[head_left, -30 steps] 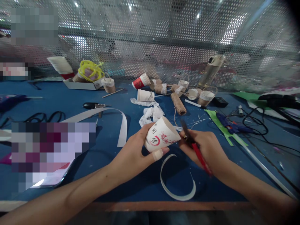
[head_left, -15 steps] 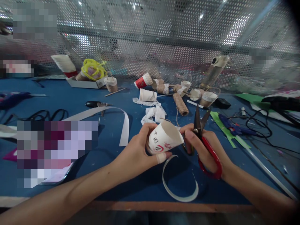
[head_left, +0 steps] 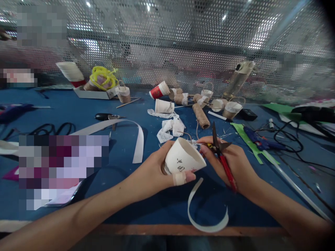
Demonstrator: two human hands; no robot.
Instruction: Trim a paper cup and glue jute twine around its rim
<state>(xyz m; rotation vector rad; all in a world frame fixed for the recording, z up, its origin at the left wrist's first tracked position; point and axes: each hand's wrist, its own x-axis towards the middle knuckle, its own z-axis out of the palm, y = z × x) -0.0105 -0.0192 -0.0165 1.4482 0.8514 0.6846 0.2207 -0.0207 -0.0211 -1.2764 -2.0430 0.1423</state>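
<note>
My left hand [head_left: 154,166] is wrapped round a white paper cup [head_left: 183,158] with dark lettering on its side. The cup is tilted, its mouth facing up and to the right. A bandage covers the thumb. Just right of the rim, my right hand [head_left: 242,164] grips red-handled scissors [head_left: 227,170]; their dark blades stand apart and point upward. Fingertips of that hand are close to the rim, though whether they touch it I cannot tell. Below the cup is a curled white paper strip [head_left: 209,228], near the table's front edge.
Behind the hands are crumpled white material [head_left: 171,128], a twine roll [head_left: 201,116], stacked paper cups [head_left: 164,106] and several twine-wrapped cups. A blue glue gun [head_left: 252,137] with cables lies right. Left are a long white strip [head_left: 140,143] and black-handled pliers [head_left: 103,116].
The cup has turned in my left hand, shifting its lettering right and downward. My right hand has rotated the scissors, so the handles look narrower. The curled strip has moved slightly down and right.
</note>
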